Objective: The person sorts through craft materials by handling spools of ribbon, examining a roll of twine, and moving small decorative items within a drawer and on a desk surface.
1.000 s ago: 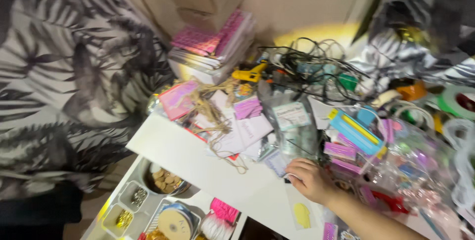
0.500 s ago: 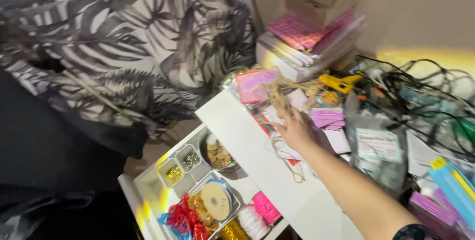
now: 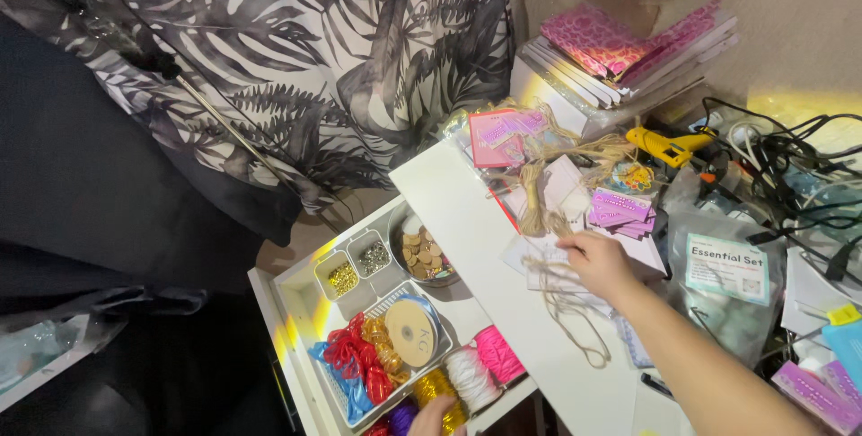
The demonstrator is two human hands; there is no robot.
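Right hand has slid down from the pink cards – fingers now pinching twine over white papers.

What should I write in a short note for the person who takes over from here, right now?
Right hand: on the twine and papers on the white desk, fingers bent; grip unclear.
Left hand: only fingertips show at the bottom edge, over the gold spool in the open drawer.
Drawer holds a ribbon roll, red ribbon, bead trays.
Done: drawer open. Left: twine not yet lifted.
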